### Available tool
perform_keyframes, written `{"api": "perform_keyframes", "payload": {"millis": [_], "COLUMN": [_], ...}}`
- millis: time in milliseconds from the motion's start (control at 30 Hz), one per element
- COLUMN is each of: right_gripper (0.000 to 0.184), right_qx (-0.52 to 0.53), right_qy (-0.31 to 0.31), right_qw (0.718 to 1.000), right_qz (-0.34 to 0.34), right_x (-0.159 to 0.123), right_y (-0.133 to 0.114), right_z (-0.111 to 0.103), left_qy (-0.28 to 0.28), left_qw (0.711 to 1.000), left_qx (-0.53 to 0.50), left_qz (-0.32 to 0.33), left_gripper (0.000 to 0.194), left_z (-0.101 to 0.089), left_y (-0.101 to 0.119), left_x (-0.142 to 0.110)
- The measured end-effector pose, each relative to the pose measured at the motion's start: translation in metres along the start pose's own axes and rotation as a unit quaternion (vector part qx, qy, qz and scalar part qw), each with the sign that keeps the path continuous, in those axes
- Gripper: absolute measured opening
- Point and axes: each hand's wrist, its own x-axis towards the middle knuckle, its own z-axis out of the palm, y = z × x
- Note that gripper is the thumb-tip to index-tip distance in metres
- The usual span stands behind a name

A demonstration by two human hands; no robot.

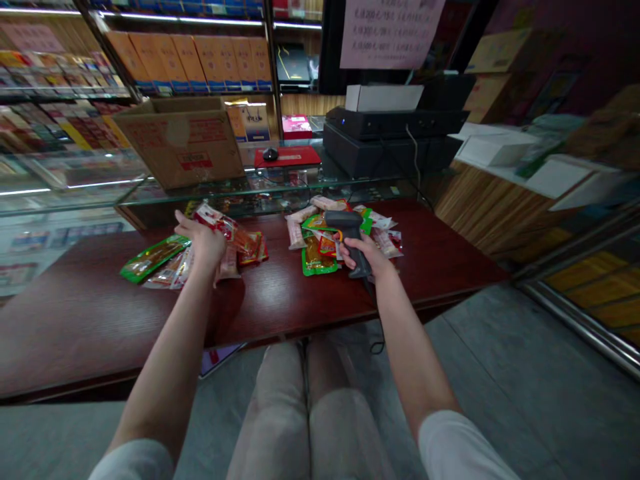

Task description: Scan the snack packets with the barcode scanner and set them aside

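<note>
My left hand [203, 243] is closed around a red-and-white snack packet [216, 221], held just above the dark red wooden table [280, 293]. Under and beside it lies a loose pile of packets [160, 263], one of them green. My right hand [367, 257] grips the handle of a dark grey barcode scanner [347, 230], whose head points away from me over a second heap of snack packets [330, 237]. The scanner's cable hangs off the table's front edge between my knees.
A cardboard box [183, 140] stands on the glass counter [280, 183] behind the table, with a mouse on a red pad [287, 157] and a black printer [395, 130] to its right. Stocked shelves line the back left. Grey floor lies to the right.
</note>
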Motion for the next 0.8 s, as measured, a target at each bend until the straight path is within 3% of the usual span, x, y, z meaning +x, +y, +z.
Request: {"api": "perform_keyframes", "payload": {"millis": [67,133,233,333,433,567,800], "right_gripper": [0.033,0.032,0.032,0.032,0.031,0.029,0.027], "right_qx": [0.002,0.007,0.013,0.014,0.018,0.022,0.015], "right_qy": [0.000,0.002,0.006,0.003,-0.002,0.005,0.011], "right_qw": [1.000,1.000,1.000,1.000,1.000,1.000,1.000], "right_qz": [0.000,0.001,0.006,0.006,0.009,0.014,0.009], "right_x": [0.000,-0.001,0.000,0.002,0.002,0.000,0.000], "right_y": [0.000,0.000,0.001,0.003,0.003,0.003,0.004], "right_z": [0.001,0.001,0.000,-0.002,-0.003,-0.001,-0.002], "left_qy": [0.029,0.028,-0.091,-0.215,-0.282,-0.283,-0.265], "left_qw": [0.995,0.983,0.955,0.938,0.922,0.925,0.944], "left_qx": [0.093,0.158,0.193,0.214,0.222,0.214,0.143], "left_qz": [0.010,0.094,0.205,0.169,0.149,0.136,0.133], "left_gripper": [0.102,0.094,0.069,0.061,0.063,0.060,0.045], "left_z": [-0.012,-0.012,0.012,0.050,0.082,0.102,0.099], "left_y": [0.010,0.026,0.052,0.072,0.083,0.080,0.057], "left_x": [-0.014,-0.033,-0.061,-0.083,-0.093,-0.090,-0.072]}}
